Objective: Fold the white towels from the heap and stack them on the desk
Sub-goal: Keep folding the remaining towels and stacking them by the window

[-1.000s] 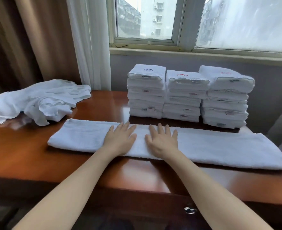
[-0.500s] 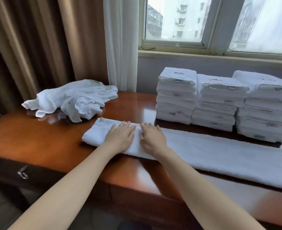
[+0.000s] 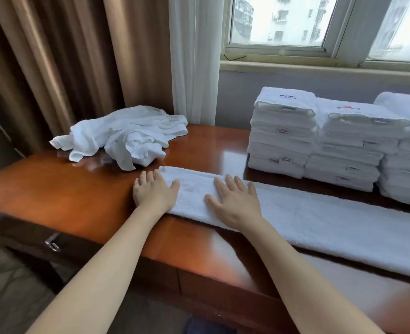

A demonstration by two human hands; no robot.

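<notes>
Head view, looking down over the table. One white towel strip, folded lengthwise into a long narrow band, lay flat along the near side of the tabletop and ran from mid-frame out past the right edge

Left hand: palm down, fingers straight, set over the left end of the band. The thumb was on the cloth and the outer fingers reached onto bare wood

Right hand: palm down, fingers straight and slightly spread, lying wholly on the band just beside the left hand

The hands were apart, with a patch of towel showing between the two thumbs. Neither gripped anything; both lay flat

Heap of unfolded white towels: crumpled, at the far left of the table beyond the left hand. It was near the band's end, with a little bare wood between them

Folded towels stood in three piles side by side at the far right, below the window: left stack, middle stack, and right stack, the last cut off by the frame edge. The left stack carried a blue mark on top and the middle one a red mark. Small labels showed on the folded edges, too small to read

Behind the heap hung a brown curtain and, next to it, a sheer curtain. A metal drawer pull sat on the table's front at lower left
</notes>
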